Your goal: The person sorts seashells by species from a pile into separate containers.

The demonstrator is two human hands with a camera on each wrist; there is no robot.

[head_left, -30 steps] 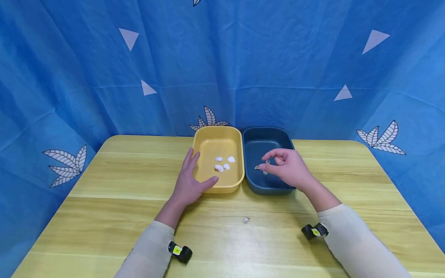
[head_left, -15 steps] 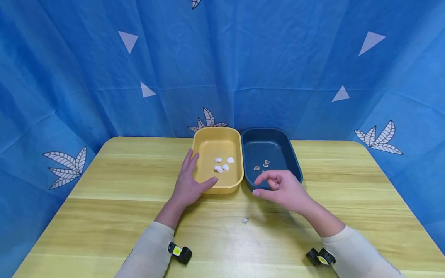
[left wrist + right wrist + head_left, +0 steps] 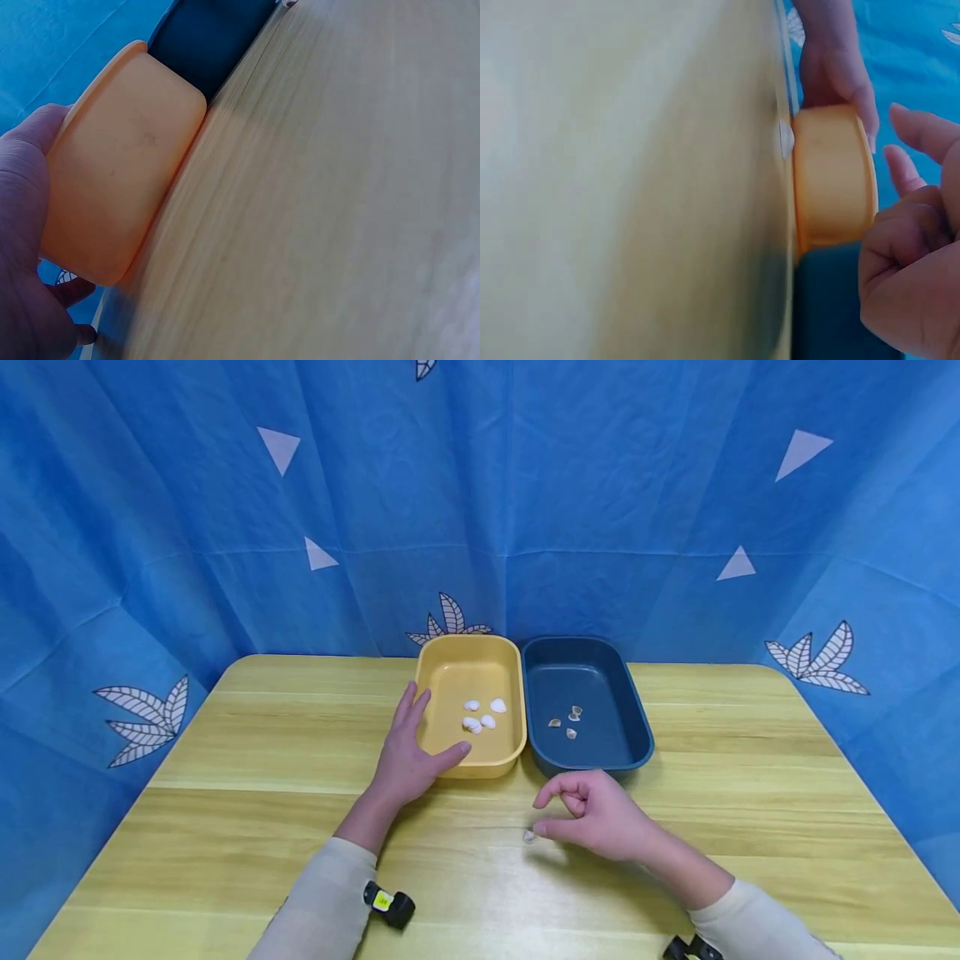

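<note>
My left hand (image 3: pixel 405 764) holds the near left corner of the yellow tray (image 3: pixel 471 770), its thumb over the front rim and its fingers along the left side. In the left wrist view the thumb lies at the rim of the same tray (image 3: pixel 127 165). Just above the table, my right hand (image 3: pixel 600 818) has thumb and index finger apart with nothing between them. A small pale seashell (image 3: pixel 528 836) lies on the table beside that thumb's tip. In the right wrist view, the shell (image 3: pixel 786 139) shows near the yellow tray, with the right hand (image 3: pixel 915 255) at the right.
Several white seashells (image 3: pixel 472 724) lie in the yellow tray. Beside it on the right stands a dark blue tray (image 3: pixel 647 752) with several small brownish shells (image 3: pixel 572 734). Both rest on a wooden table (image 3: pixel 247 827), in front of a blue curtain (image 3: pixel 600 485).
My right hand let a shell drop into the blue tray, then moved back toward me and down to the shell on the table. The left hand has stayed at the yellow tray.
</note>
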